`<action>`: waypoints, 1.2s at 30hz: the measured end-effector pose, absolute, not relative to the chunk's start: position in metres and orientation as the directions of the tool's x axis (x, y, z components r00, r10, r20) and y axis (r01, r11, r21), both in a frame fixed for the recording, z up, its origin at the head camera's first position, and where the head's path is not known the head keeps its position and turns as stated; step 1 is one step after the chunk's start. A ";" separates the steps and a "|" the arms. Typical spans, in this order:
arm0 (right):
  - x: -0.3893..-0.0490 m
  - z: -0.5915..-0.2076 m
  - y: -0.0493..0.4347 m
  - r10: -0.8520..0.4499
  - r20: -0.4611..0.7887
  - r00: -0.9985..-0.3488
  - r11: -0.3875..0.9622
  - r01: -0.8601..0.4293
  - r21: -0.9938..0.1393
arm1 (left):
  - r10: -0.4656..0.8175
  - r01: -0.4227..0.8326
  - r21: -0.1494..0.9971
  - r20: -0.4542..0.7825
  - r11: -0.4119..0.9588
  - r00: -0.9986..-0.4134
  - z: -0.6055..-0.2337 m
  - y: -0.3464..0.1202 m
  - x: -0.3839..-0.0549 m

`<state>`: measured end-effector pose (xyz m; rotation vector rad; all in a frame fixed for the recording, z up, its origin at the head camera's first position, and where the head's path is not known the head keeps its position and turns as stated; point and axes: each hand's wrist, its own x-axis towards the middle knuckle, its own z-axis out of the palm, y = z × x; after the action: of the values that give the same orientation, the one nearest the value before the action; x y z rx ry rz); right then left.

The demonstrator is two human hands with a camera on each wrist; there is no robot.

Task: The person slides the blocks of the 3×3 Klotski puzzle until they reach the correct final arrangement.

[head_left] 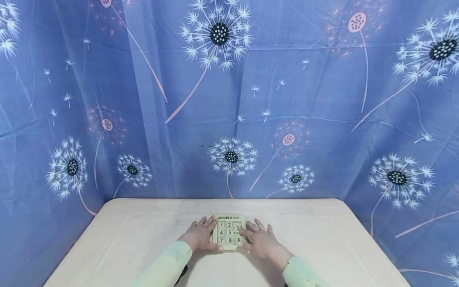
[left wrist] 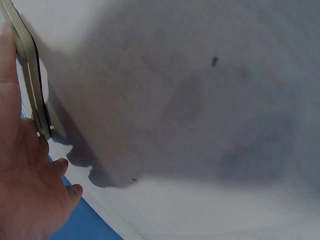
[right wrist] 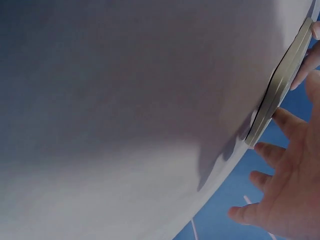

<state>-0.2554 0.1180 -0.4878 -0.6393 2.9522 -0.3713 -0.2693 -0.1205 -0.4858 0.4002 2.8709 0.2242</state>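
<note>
A pale yellow-green number sliding puzzle lies flat on the table, its lettered strip at the far edge. Tiles 1, 2, 4, 5, 7 and 8 show in the left and middle columns, with 3 and 6 at the right. My left hand holds the puzzle's left side, thumb at the near left corner and fingers along the far left edge. Over the right column reaches my right hand: its index finger touches by tile 3 and its thumb lies at tile 6. Its other fingers spread outward. Both wrist views show the puzzle's side edge.
A cream-coloured table with rounded far corners bears the puzzle. Blue curtains with a dandelion print hang behind it and on both sides. Light green sleeves cover the forearms.
</note>
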 end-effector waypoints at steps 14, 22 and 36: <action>-0.262 -0.488 0.116 -0.396 -0.059 -0.916 0.892 -0.369 -0.260 | 0.283 0.247 0.185 -0.208 0.951 -0.936 -0.488 -0.121 -0.271; -0.264 -0.488 0.115 -0.394 -0.052 -0.918 0.892 -0.367 -0.264 | 0.272 0.238 0.169 -0.222 0.957 -0.936 -0.487 -0.120 -0.272; -0.270 -0.491 0.114 -0.391 -0.051 -0.919 0.897 -0.368 -0.244 | 0.280 0.240 0.191 -0.219 0.952 -0.935 -0.487 -0.121 -0.272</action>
<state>-0.2695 0.1142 -0.4907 -0.5937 2.9634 -0.3526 -0.2715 -0.1209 -0.4874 0.3868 2.8604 0.2356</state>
